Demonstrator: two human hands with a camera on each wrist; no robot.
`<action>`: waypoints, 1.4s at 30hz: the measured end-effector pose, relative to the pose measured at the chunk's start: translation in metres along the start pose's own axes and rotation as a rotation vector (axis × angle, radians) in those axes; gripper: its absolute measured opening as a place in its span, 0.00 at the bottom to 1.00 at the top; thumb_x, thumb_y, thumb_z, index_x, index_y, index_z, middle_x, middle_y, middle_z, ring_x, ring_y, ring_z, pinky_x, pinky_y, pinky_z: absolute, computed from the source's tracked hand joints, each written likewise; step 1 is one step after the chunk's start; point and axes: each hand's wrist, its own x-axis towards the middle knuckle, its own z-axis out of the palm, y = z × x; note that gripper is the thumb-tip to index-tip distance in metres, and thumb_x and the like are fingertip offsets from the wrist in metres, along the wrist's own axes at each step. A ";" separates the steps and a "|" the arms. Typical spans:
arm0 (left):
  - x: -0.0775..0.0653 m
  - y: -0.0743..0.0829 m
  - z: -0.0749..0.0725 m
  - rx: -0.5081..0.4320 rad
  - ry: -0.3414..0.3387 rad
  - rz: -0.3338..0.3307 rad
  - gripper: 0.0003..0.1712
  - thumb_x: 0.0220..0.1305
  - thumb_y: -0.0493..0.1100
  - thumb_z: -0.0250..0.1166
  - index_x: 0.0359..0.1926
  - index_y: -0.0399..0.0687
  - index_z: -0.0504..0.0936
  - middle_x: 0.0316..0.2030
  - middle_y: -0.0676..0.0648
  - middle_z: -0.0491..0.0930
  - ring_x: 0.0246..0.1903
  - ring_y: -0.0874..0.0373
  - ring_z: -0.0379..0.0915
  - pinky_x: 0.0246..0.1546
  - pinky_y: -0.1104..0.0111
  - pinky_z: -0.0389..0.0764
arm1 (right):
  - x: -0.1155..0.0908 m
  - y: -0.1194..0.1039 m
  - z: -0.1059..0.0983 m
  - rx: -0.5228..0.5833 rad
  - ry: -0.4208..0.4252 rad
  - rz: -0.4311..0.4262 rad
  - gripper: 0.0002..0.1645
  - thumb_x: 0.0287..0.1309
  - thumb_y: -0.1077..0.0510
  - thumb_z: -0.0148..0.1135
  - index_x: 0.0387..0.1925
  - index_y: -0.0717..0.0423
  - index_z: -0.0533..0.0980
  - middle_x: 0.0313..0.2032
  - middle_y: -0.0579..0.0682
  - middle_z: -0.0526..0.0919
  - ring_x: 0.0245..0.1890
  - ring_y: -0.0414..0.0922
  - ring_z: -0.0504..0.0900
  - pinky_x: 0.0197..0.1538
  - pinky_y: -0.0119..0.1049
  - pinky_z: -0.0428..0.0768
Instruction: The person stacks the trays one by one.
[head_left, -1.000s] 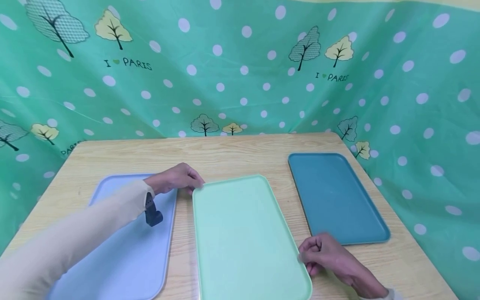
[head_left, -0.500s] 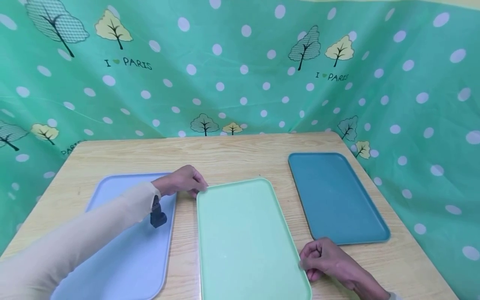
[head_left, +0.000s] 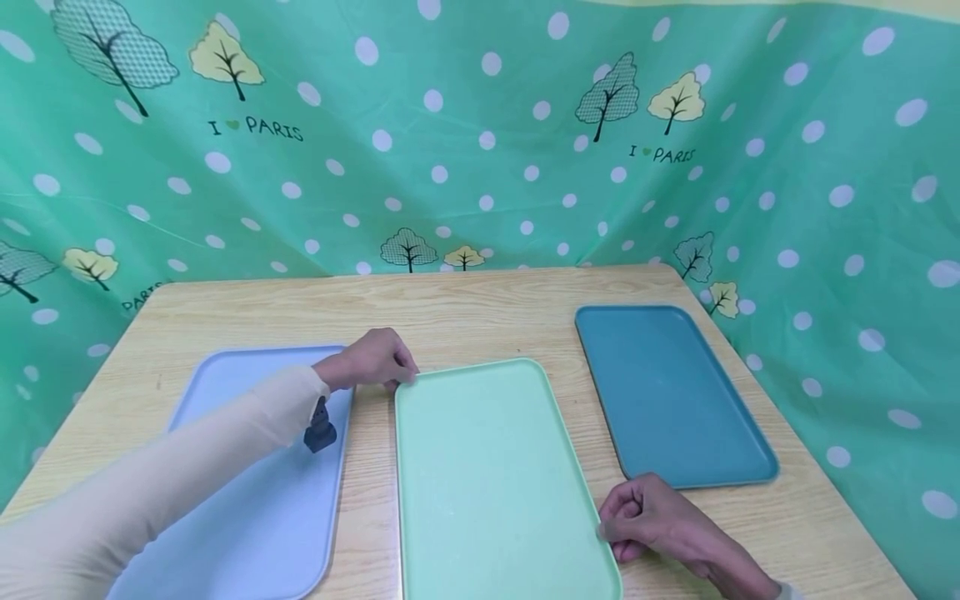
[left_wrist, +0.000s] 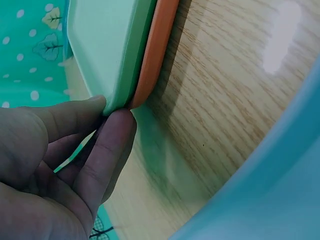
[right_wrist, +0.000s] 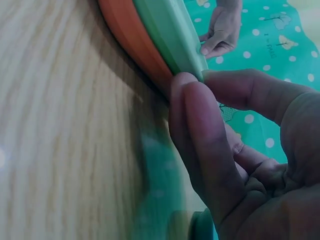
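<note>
A light green tray (head_left: 495, 475) lies in front of me, slightly turned on the table. Right beneath it the wrist views show an orange tray (left_wrist: 157, 50), which the green one hides in the head view. My left hand (head_left: 371, 358) pinches the green tray's far left corner, thumb on the rim and fingertips at the side near the orange edge. On the right long side, towards the near end, my right hand (head_left: 660, 521) pinches the green rim between thumb and fingers. Its fingertips reach the orange tray's edge (right_wrist: 135, 42) in the right wrist view.
A periwinkle blue tray (head_left: 247, 517) lies on the left, partly under my left sleeve (head_left: 187, 467). A teal tray (head_left: 675, 392) lies at the right, just beyond my right hand. Green dotted curtain (head_left: 480, 133) surrounds the wooden table (head_left: 465, 308).
The green tray has shifted slightly to the right and nearer to me at its far end, my left hand moving with it. My right hand has hardly moved.
</note>
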 end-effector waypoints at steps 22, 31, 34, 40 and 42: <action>0.000 0.000 0.006 0.278 0.064 0.188 0.07 0.62 0.32 0.65 0.38 0.41 0.89 0.33 0.45 0.88 0.26 0.61 0.79 0.30 0.71 0.82 | 0.004 0.000 0.009 0.037 -0.004 0.007 0.09 0.53 0.62 0.67 0.32 0.67 0.79 0.20 0.48 0.83 0.19 0.38 0.82 0.28 0.33 0.85; 0.005 -0.002 0.001 0.302 0.098 0.199 0.07 0.62 0.31 0.65 0.38 0.40 0.89 0.34 0.43 0.88 0.30 0.60 0.80 0.34 0.68 0.84 | 0.011 -0.005 0.010 0.048 -0.008 -0.021 0.08 0.53 0.64 0.65 0.32 0.68 0.79 0.20 0.48 0.83 0.18 0.37 0.82 0.27 0.32 0.85; 0.008 -0.004 -0.002 0.302 0.114 0.220 0.07 0.61 0.30 0.65 0.38 0.39 0.89 0.35 0.43 0.88 0.31 0.59 0.82 0.34 0.67 0.84 | 0.014 -0.007 0.010 0.042 0.007 -0.023 0.08 0.52 0.64 0.66 0.31 0.68 0.79 0.19 0.48 0.82 0.18 0.37 0.82 0.27 0.32 0.84; 0.012 -0.004 -0.006 0.279 0.126 0.219 0.08 0.61 0.30 0.65 0.40 0.38 0.88 0.37 0.41 0.88 0.33 0.56 0.82 0.36 0.65 0.84 | 0.021 -0.011 0.011 0.020 0.041 -0.021 0.08 0.51 0.64 0.66 0.31 0.68 0.79 0.19 0.47 0.82 0.19 0.37 0.82 0.28 0.32 0.85; 0.013 -0.004 -0.008 0.276 0.128 0.221 0.09 0.61 0.30 0.65 0.41 0.38 0.88 0.38 0.40 0.88 0.33 0.56 0.82 0.36 0.65 0.84 | 0.024 -0.012 0.011 0.016 0.052 -0.017 0.09 0.50 0.64 0.66 0.32 0.68 0.79 0.19 0.47 0.82 0.19 0.37 0.82 0.28 0.32 0.85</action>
